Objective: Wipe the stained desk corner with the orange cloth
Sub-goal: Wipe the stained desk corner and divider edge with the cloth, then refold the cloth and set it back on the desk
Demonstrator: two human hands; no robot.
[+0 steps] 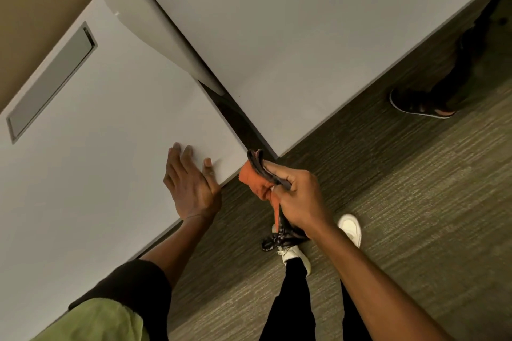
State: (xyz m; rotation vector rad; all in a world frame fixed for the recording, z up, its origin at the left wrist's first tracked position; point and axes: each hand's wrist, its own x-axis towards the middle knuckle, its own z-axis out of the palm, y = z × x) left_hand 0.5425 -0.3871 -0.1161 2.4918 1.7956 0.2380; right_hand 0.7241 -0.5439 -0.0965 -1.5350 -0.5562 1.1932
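Observation:
My right hand (pixel 296 198) is shut on the orange cloth (pixel 253 180), which has dark patterned parts hanging down below the fist. It holds the cloth just off the near corner of the white desk (pixel 97 160), beside the gap to the neighbouring desk. My left hand (pixel 191 183) lies flat on the desk's front edge, fingers spread, thumb near the corner, holding nothing. No stain is plain to see on the corner from here.
A second white desk (pixel 291 36) stands to the right across a narrow dark gap, with a grey divider panel (pixel 155 19) between them. A grey cable hatch (pixel 52 80) is set into the left desk. Another person's shoe (pixel 421 104) rests on the carpet at right.

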